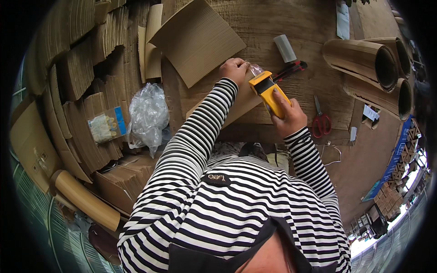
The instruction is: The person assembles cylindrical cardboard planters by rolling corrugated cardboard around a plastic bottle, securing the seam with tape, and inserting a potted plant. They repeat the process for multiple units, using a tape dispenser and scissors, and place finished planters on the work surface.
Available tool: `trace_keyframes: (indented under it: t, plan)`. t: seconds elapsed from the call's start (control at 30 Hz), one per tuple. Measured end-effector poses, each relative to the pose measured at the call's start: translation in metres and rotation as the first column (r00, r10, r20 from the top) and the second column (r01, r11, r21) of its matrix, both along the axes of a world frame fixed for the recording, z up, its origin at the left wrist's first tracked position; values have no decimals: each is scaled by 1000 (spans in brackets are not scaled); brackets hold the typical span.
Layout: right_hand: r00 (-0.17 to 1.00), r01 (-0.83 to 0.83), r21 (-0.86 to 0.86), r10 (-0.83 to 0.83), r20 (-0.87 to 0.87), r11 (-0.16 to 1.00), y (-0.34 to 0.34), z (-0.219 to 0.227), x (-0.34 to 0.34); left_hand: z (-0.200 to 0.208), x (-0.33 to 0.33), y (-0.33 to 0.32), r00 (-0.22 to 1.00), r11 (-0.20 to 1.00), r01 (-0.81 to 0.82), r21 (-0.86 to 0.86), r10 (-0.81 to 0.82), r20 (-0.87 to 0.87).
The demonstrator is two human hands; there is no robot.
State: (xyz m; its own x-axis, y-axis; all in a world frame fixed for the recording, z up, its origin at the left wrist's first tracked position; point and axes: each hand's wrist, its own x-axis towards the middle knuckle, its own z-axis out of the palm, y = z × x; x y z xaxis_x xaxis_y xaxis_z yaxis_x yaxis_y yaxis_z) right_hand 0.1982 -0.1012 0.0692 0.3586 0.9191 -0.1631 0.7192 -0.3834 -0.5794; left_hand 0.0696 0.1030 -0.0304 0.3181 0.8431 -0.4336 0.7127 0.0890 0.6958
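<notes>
Long axis slanting, the yellow tool (268,94), perhaps a dispenser, points forward-left.

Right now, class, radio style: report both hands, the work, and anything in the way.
Right hand gripping yellow tool. Left hand at clear plastic by the tool's head. Cardboard underneath. Red-and-black knife close by, possibly in the way.

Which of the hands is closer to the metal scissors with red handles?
Right. The right hand is just left of the red-handled metal scissors; the left hand is farther off, forward and left.
</notes>
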Motion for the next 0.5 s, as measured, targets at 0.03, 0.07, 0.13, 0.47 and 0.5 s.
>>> trace_keyframes:
  t: [0.03,0.07,0.13,0.47,0.5]
  plan:
    - [1000,-3,-56,3,-9,998,2,1,1,1,1,0,998,999,34,34,-32,-58]
    - [1000,-4,-106,3,-11,994,7,6,2,2,1,0,991,995,71,66,-62,-117]
    - [1000,-10,-131,8,-19,991,10,8,3,17,4,3,986,998,35,60,-25,-164]
    - [1000,-12,-26,11,-22,1000,4,-2,10,51,0,-36,669,747,664,-42,-618,-413]
    - [1000,-4,-6,4,-19,1000,5,0,9,52,6,-41,646,765,642,-52,-576,-501]
